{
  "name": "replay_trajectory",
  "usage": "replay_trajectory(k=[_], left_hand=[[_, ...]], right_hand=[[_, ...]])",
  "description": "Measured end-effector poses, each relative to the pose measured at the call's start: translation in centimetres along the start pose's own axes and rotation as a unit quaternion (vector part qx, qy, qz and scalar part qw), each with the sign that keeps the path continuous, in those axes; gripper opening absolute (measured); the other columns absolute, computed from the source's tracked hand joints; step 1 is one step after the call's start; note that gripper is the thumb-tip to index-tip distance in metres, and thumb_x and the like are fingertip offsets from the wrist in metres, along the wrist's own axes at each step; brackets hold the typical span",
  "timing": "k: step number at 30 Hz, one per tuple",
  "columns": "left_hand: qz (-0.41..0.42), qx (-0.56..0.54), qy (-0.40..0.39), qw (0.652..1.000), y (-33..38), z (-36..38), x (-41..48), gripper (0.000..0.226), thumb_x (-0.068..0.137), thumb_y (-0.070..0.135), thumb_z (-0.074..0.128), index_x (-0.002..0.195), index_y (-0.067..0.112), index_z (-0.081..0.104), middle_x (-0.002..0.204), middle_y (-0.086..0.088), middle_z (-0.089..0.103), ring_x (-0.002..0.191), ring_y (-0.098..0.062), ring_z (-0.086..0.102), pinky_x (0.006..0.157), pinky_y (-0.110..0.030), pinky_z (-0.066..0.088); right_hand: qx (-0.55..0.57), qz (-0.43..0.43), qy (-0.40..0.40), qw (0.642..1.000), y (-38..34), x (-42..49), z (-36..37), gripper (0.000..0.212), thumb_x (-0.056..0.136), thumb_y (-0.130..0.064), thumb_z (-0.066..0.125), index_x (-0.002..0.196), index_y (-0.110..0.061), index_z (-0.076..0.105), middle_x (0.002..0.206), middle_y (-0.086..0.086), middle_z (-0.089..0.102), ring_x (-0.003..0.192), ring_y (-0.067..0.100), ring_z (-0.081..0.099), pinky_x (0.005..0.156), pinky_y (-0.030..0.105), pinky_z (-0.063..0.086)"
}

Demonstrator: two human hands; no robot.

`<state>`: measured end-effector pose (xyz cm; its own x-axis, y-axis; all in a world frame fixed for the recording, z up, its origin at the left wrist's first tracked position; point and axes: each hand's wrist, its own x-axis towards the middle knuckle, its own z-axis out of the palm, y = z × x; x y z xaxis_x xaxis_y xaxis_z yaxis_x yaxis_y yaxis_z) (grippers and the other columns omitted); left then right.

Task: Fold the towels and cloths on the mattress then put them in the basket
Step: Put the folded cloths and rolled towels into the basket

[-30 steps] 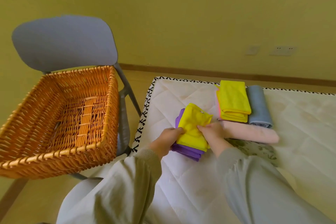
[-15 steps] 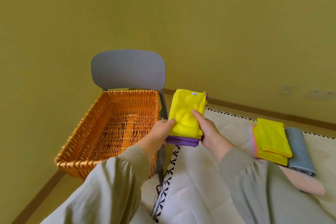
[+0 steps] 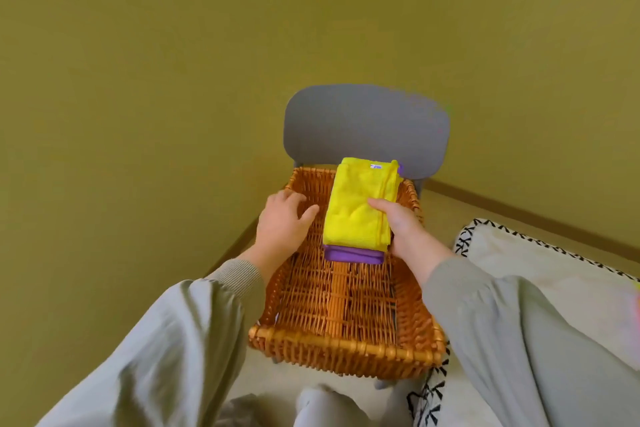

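Observation:
A folded yellow cloth point(image 3: 356, 204) lies stacked on a folded purple cloth point(image 3: 353, 255) over the far half of the orange wicker basket point(image 3: 346, 347). My right hand point(image 3: 401, 229) grips the right side of the stack, thumb on top of the yellow cloth. My left hand point(image 3: 284, 222) hovers just left of the stack with relaxed fingers, holding nothing. Whether the stack rests on the basket floor I cannot tell.
The basket stands on a grey chair point(image 3: 367, 125) against the yellow wall. The white quilted mattress point(image 3: 540, 274) with its black-patterned edge lies to the right. My grey sleeves fill the lower view.
The stack has travelled from the mattress edge to over the basket. My left hand has let go of it; the right hand still holds it. The view has swung left.

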<state>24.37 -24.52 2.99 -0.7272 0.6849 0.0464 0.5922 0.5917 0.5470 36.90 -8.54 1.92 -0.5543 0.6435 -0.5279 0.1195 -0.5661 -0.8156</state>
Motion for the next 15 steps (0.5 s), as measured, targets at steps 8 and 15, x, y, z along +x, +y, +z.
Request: replay_trajectory(k=[8, 15], left_hand=[[-0.168, -0.024, -0.093, 0.981, -5.7, 2.2, 4.7, 0.026, 0.102, 0.029, 0.034, 0.112, 0.009, 0.046, 0.105, -0.009, 0.058, 0.080, -0.021, 0.049, 0.069, -0.033, 0.039], [-0.156, 0.019, -0.087, 0.984, -6.8, 3.3, 5.1, 0.026, 0.103, 0.030, 0.030, 0.110, 0.009, 0.043, 0.093, -0.005, 0.050, 0.082, -0.025, 0.049, 0.069, -0.034, 0.037]], right_hand=[[-0.043, 0.073, 0.041, 0.996, 3.7, 7.6, 2.7, 0.044, 0.087, -0.012, 0.061, 0.130, -0.008, 0.054, 0.117, 0.019, 0.064, 0.102, 0.036, 0.063, 0.091, 0.049, 0.050], [-0.030, 0.103, 0.002, 0.994, 6.3, 10.7, 5.4, 0.028, 0.093, -0.013, 0.047, 0.121, -0.013, 0.051, 0.098, 0.014, 0.064, 0.084, 0.030, 0.062, 0.072, 0.037, 0.050]])
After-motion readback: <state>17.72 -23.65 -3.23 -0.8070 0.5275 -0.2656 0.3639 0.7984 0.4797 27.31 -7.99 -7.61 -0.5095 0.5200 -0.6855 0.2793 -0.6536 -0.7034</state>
